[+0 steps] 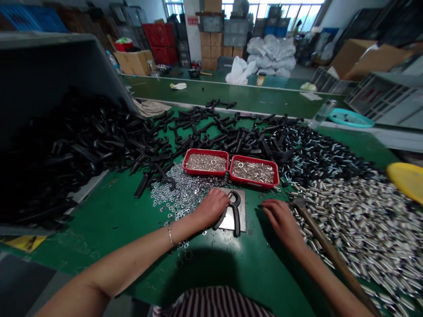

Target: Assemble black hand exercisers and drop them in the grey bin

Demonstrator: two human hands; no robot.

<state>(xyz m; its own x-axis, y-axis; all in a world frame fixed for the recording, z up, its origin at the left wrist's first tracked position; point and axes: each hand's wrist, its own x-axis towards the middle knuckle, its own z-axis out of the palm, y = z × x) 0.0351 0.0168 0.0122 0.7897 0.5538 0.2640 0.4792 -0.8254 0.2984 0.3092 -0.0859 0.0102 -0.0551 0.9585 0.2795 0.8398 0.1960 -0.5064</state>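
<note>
My left hand (211, 208) rests curled over a black hook-shaped plastic handle (235, 214) that lies on a small grey metal plate (242, 210), fingers pressed on the handle's top end. My right hand (280, 218) lies on the green table just right of the plate, fingers bent downward, with nothing visible in it. A hammer (325, 246) lies by my right wrist, its head near the fingers. Two red trays (254, 171) of small metal rings sit just beyond the plate.
Loose washers (178, 193) lie left of the plate. A heap of black handles (99, 141) spills from a grey bin at left. Black-capped bolts (317, 154) and metal sleeves (370, 220) cover the right. A yellow dish (408, 178) and a teal plate (350, 118) sit far right.
</note>
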